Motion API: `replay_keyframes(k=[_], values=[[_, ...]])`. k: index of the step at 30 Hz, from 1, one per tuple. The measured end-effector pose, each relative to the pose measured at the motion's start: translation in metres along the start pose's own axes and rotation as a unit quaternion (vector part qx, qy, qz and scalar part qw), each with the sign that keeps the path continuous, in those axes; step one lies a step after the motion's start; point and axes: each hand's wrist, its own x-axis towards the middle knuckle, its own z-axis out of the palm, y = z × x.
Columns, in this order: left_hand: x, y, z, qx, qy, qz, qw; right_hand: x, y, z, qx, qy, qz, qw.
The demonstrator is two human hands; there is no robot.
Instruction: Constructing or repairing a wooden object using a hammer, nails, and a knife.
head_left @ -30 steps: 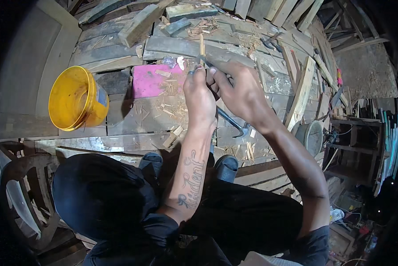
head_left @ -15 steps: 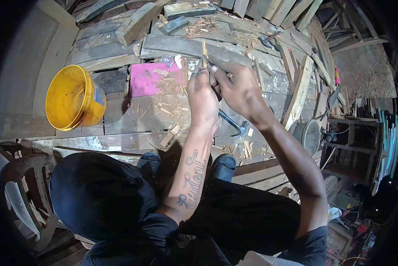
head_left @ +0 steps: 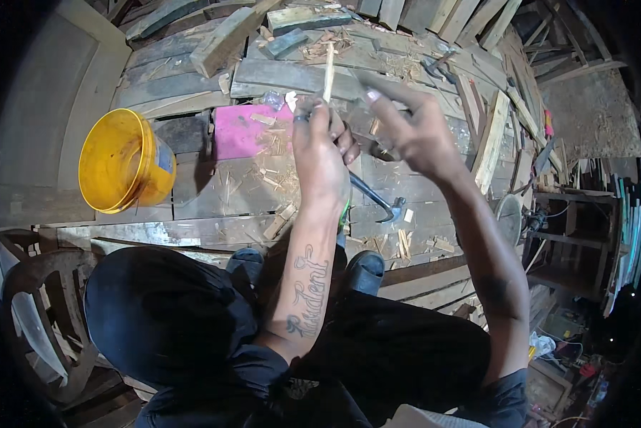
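Observation:
My left hand (head_left: 320,143) is closed around a thin pale stick of wood (head_left: 329,71), whose end points up and away from me. To its right and apart from it is my right hand (head_left: 413,132), blurred by motion. A faint dark streak runs beside its fingers, and I cannot make out whether it holds anything. Beneath the hands a claw hammer (head_left: 392,212) lies on the plank floor, its handle partly hidden by my left hand. Wood shavings (head_left: 270,171) are scattered left of my wrist.
A yellow bucket (head_left: 117,160) stands tilted to my view at the left, near a pink sheet (head_left: 242,135). Boards and offcuts (head_left: 285,43) lie at the far side, with a long plank (head_left: 493,139) to the right. My sandalled foot (head_left: 365,271) rests near the hammer.
My right hand has pulled away from the stick to the right. More of the stick's pale length shows above my left hand, which stays closed on it.

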Motion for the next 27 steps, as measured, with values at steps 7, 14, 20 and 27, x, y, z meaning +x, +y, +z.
replay_keyframes(k=[7, 14, 20, 27], values=[[0.008, -0.008, -0.010, 0.020, 0.018, 0.010, 1.000, -0.015, -0.027, 0.025, -0.101, -0.066, -0.081, 0.989], [0.014, -0.005, -0.022, 0.062, 0.015, 0.029, 0.998, -0.014, -0.031, 0.034, -0.083, -0.035, -0.111, 0.990], [0.017, -0.007, -0.022, 0.019, 0.049, 0.039, 0.998, -0.013, -0.036, 0.038, -0.100, -0.051, -0.084, 0.990], [0.015, -0.008, -0.013, 0.035, 0.023, 0.014, 0.999, -0.013, -0.027, 0.032, -0.117, -0.031, -0.052, 0.991]])
